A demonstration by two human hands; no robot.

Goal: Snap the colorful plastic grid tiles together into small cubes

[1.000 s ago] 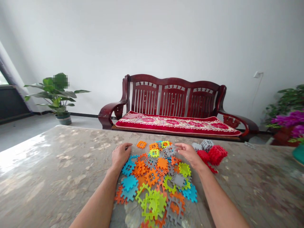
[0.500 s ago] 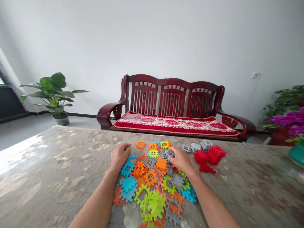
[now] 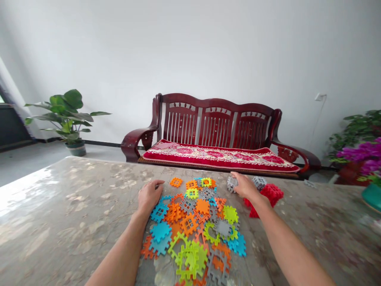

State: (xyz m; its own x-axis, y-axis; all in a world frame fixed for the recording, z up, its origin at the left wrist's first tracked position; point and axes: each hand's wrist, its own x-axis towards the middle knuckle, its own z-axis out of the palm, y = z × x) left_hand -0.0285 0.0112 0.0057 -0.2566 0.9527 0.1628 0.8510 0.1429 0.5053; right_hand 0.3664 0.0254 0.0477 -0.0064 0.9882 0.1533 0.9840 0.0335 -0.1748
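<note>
A heap of flat interlocking plastic tiles (image 3: pixel 196 222) in orange, blue, green and grey lies on the marble table (image 3: pixel 65 214). My left hand (image 3: pixel 150 195) rests palm down on the heap's left edge, fingers spread. My right hand (image 3: pixel 244 186) reaches to the far right of the heap, its fingers on a grey tile (image 3: pixel 231 183) beside a grey assembled cube (image 3: pixel 259 182). Whether the fingers grip the tile is hidden. Red assembled tiles (image 3: pixel 269 194) sit just right of that wrist.
A dark red wooden bench (image 3: pixel 217 135) with a red flowered cushion stands behind the table. A potted plant (image 3: pixel 67 117) is at the far left. Purple flowers (image 3: pixel 361 153) and a teal pot (image 3: pixel 373 196) are at the right edge.
My right hand has moved from the middle of the heap up and to the right, onto the grey pieces. My left hand has stayed put.
</note>
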